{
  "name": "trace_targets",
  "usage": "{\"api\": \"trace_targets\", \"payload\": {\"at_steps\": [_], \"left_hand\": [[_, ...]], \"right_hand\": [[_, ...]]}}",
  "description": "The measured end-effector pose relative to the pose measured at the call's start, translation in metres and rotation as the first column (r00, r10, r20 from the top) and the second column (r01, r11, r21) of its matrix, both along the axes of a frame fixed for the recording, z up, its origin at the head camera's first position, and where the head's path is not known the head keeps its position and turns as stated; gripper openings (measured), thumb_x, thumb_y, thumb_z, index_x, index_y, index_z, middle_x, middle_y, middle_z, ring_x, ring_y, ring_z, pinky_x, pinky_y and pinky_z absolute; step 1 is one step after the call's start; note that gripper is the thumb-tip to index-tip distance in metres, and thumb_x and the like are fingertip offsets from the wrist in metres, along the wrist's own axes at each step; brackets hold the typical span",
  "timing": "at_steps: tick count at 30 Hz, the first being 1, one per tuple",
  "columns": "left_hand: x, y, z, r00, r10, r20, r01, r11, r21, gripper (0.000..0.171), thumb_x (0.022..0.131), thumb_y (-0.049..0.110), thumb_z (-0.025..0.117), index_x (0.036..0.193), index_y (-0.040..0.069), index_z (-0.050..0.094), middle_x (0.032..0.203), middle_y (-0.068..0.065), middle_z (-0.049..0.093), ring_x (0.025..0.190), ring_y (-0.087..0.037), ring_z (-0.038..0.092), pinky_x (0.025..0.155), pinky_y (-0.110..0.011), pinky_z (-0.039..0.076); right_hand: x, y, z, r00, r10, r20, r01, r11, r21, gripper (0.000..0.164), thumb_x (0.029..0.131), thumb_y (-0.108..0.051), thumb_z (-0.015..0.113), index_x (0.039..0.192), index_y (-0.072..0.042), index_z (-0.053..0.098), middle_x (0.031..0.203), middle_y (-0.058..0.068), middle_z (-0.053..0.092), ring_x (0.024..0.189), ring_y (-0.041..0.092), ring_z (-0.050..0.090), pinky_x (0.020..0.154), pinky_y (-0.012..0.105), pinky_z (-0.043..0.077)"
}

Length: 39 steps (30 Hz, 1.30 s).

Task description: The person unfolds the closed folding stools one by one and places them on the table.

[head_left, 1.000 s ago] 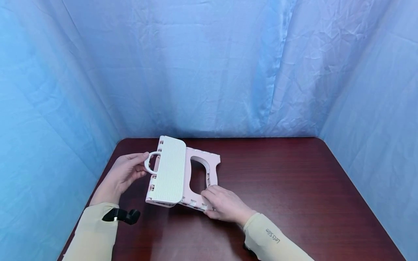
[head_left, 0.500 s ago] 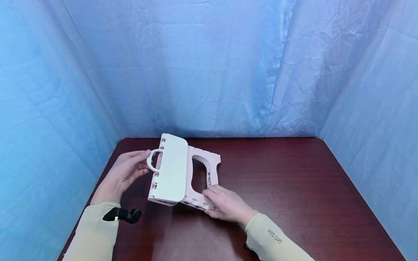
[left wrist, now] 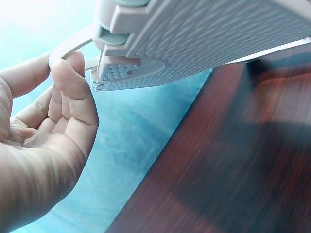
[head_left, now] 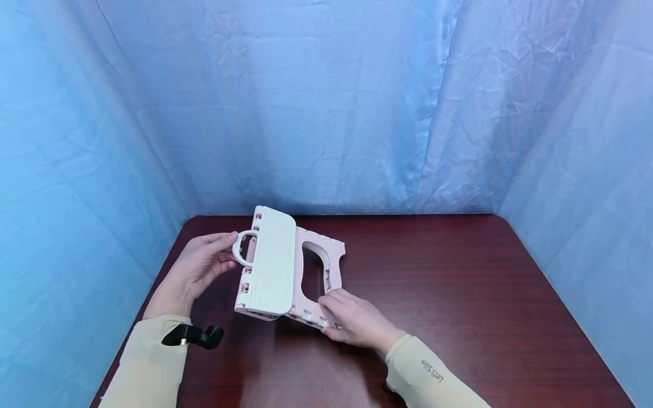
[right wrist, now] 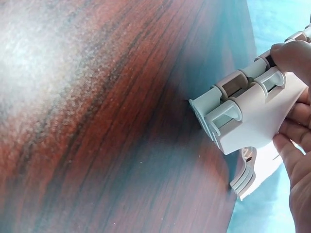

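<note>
A folding step stool with a white ribbed top (head_left: 275, 260) and pale pink legs (head_left: 330, 247) is held tilted over the table, partly folded. At its left edge a white loop handle (head_left: 235, 252) sticks out, and my left hand (head_left: 196, 266) pinches this loop between thumb and fingers. In the left wrist view the handle (left wrist: 73, 41) shows between the fingertips. My right hand (head_left: 357, 320) grips the near lower corner of the leg frame. In the right wrist view the thumb lies on the hinged edge of the leg panel (right wrist: 262, 116), with the fingers on the other side.
The dark red-brown table (head_left: 459, 294) has rounded far corners. Blue curtains (head_left: 331, 113) hang close behind it and along both sides. A black strap (head_left: 191, 336) with a protruding part sits on the left sleeve.
My left hand and the stool's top have moved slightly right and toward the far side. The right hand has shifted only a little, keeping its grip on the leg frame.
</note>
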State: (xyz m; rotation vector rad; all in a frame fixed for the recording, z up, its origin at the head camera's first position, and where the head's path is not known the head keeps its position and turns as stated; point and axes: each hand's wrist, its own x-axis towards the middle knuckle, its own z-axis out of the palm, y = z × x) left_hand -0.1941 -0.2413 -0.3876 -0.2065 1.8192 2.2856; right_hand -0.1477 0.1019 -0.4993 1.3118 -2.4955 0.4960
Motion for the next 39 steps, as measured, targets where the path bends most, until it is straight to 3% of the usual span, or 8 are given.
{"api": "trace_targets", "payload": {"at_steps": [39], "left_hand": [[0.004, 0.013, 0.007, 0.997, -0.048, -0.052, 0.054, 0.991, 0.118, 0.013, 0.100, 0.012, 0.067, 0.100, 0.013, 0.080, 0.086, -0.004, 0.073, 0.070, -0.014, 0.066, 0.067, -0.025, 0.060]], "right_hand": [[0.000, 0.007, -0.002, 0.999, 0.015, 0.045, -0.012, 0.998, -0.066, 0.047, 0.081, -0.027, 0.082, 0.119, -0.009, 0.062, 0.110, -0.003, 0.064, 0.105, 0.014, 0.060, 0.086, 0.028, 0.054]]}}
